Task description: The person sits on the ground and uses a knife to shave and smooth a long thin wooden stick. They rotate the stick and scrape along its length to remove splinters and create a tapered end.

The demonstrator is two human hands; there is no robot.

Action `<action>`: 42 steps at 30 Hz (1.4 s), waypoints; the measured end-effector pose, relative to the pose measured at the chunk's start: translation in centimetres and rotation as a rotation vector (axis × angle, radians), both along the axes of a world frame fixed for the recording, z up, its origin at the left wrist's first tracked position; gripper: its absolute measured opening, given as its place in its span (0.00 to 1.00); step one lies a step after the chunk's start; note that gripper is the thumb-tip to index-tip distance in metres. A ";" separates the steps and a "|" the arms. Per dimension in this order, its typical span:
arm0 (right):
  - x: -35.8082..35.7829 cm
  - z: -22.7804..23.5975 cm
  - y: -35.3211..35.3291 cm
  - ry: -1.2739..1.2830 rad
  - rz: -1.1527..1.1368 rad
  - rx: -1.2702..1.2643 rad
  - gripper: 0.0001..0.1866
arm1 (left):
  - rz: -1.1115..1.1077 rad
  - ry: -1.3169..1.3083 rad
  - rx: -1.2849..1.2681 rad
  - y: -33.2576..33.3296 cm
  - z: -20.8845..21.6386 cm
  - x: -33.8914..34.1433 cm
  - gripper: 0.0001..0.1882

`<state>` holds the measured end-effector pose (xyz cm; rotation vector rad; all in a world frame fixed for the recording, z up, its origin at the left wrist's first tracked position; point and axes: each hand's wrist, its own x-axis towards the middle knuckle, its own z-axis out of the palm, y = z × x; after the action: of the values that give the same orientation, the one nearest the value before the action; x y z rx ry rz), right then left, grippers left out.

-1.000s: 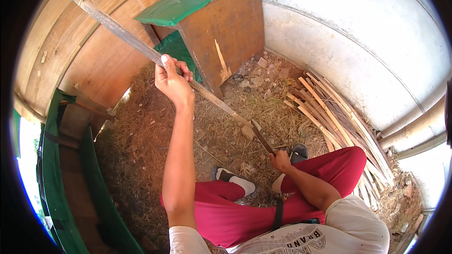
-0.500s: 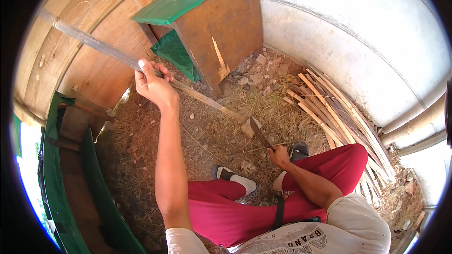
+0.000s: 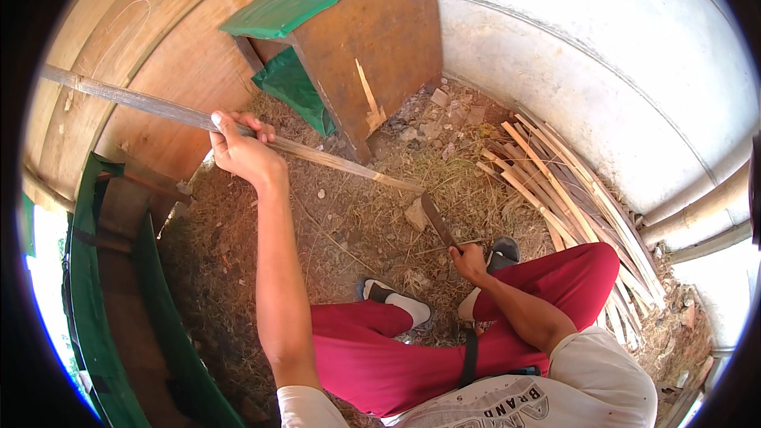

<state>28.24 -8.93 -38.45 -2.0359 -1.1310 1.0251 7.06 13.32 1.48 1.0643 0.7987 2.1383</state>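
My left hand point(image 3: 249, 152) is wrapped round a long, weathered wooden strip point(image 3: 337, 163). The strip runs from the upper left down toward the middle, and its paler, trimmed end comes close to the machete blade. In my right hand point(image 3: 471, 264), near my right knee, is the handle of a machete point(image 3: 437, 219) with a dark brown blade pointing up and slightly left. A small pale block point(image 3: 415, 215) lies on the ground beside the blade, just below the strip's end; whether it is stone or wood I cannot tell.
A bundle of split wooden strips point(image 3: 567, 182) lies at the right, by the white wall point(image 3: 602, 40). Beyond my hands stands a wooden box point(image 3: 380, 55) with a green cover. Another green-covered wooden structure point(image 3: 103, 293) is at the left. Dry grass and rubble cover the ground.
My left hand has shifted slightly left and down, bringing the strip to a flatter angle. The strip's pale end has risen away from the block, while my right hand stays almost in place.
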 end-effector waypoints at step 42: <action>-2.6 -4.6 -0.4 -0.257 0.074 0.149 0.19 | -0.101 0.283 0.026 -3.7 -11.5 10.6 0.17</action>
<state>25.63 -9.33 -43.01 -2.0591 -1.3792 0.7027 17.65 9.58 -10.04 1.4116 0.8273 1.9434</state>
